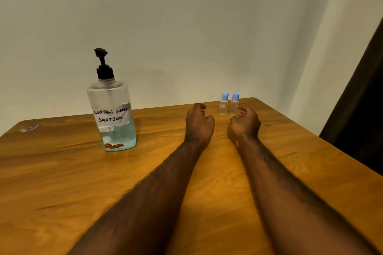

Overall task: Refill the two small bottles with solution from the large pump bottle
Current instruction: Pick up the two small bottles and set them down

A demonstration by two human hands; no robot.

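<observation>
Pale bare wall point(186, 27) rises behind your wooden counter point(62, 172). Left of the large pump bottle point(112, 114), near the counter's far edge, lies a small blue-and-white scrap point(29, 128). The pump bottle itself stands upright, with a black pump head on top, a handwritten white label point(112, 115) reading "contact lens solution", and pale blue liquid filling only its lowest part. Right of the pump bottle and well apart from it, your left hand point(199, 124) hovers over the counter, its fingers loosely curled and holding nothing. Further right of the pump bottle, the two small bottles stand upright side by side near the back edge, both clear with blue caps on: the first small bottle point(223, 104), then the second small bottle point(234, 103). Your right hand point(245, 124) sits just in front of that second one, fingers loosely curled and apart, closed on nothing; you cannot tell whether the fingertips touch it. Farthest right of the pump bottle hangs a dark curtain point(362, 109).
</observation>
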